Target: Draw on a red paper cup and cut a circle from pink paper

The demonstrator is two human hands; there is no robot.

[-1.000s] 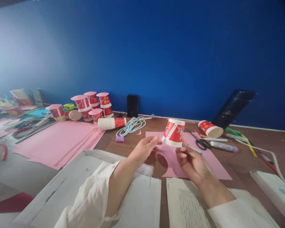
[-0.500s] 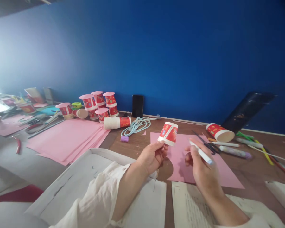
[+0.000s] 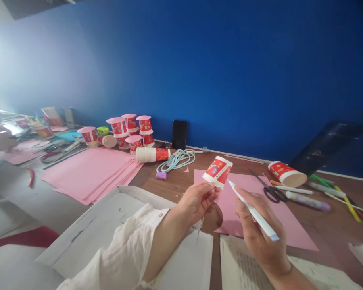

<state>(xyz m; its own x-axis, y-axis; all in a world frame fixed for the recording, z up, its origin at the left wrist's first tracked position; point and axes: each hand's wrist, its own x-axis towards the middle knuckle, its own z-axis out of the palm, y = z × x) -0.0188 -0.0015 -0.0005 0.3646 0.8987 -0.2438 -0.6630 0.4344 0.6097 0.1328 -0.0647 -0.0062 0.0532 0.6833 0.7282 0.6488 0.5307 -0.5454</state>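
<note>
My left hand (image 3: pixel 198 199) pinches the rim of a red and white paper cup (image 3: pixel 218 171), held upside down and tilted above the table. My right hand (image 3: pixel 257 235) grips a white pen (image 3: pixel 254 211) whose tip points up at the cup's rim, almost touching it. Under both hands lies a pink paper sheet (image 3: pixel 284 225) with a round hole cut near its left edge.
A stack of pink paper (image 3: pixel 90 173) lies to the left. Behind it are capped red cups (image 3: pixel 130 127), a sleeve of nested cups (image 3: pixel 153 154), a cable (image 3: pixel 177 158) and a phone (image 3: pixel 180 134). Scissors (image 3: pixel 270 189), a lying cup (image 3: pixel 286 173) and markers (image 3: pixel 308 199) are right. Another person's hand (image 3: pixel 0 139) is far left.
The cup passed from my right hand to my left hand alone. My right hand turned the pen over and brought its tip up to the cup's rim.
</note>
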